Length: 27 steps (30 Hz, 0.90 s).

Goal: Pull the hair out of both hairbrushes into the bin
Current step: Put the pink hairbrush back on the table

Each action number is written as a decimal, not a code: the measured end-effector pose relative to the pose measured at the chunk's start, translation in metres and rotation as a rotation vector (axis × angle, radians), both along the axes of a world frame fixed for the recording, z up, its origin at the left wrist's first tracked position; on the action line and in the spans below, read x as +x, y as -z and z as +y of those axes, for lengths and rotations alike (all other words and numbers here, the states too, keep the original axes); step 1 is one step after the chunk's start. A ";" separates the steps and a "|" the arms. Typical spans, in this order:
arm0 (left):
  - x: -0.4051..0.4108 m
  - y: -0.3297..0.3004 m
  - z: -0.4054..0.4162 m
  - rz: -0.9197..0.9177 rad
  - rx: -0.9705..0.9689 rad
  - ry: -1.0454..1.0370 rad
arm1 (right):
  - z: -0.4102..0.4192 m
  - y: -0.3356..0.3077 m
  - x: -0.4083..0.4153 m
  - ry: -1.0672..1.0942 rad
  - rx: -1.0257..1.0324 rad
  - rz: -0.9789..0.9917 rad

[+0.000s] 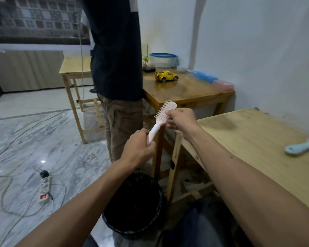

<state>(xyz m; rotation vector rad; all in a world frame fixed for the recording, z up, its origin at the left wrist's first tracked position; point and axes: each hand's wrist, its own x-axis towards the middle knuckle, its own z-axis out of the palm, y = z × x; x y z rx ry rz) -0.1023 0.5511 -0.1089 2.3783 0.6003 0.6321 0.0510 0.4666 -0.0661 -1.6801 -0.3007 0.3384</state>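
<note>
Above a round black-lined bin (135,205), the left hand (137,148) has a closed grip on the pink plastic hairbrush (163,116) by its handle; the right hand (181,120) pinches at its bristles. A blue hairbrush (301,146) lies on the wooden desk (253,139).

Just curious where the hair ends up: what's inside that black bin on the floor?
The black bin sits below the pink hairbrush, open-topped with a dark liner. Its inside is too dark to show any hair or other contents.
</note>
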 end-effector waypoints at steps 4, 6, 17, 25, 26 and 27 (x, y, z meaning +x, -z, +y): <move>0.034 -0.011 -0.034 -0.078 0.023 0.181 | -0.055 -0.019 0.024 0.134 -0.018 -0.072; 0.052 -0.017 -0.058 -0.083 0.037 0.238 | -0.088 -0.025 0.038 0.211 -0.032 -0.091; 0.130 -0.031 -0.227 -0.160 0.012 0.571 | -0.290 -0.044 0.078 0.682 -0.138 -0.130; 0.154 -0.027 -0.327 -0.137 0.044 0.785 | -0.402 -0.027 0.082 0.948 -0.307 -0.069; 0.156 -0.026 -0.333 -0.112 0.034 0.790 | -0.409 -0.023 0.083 0.960 -0.334 -0.054; 0.158 -0.025 -0.338 -0.082 0.027 0.800 | -0.415 -0.020 0.085 0.967 -0.355 -0.042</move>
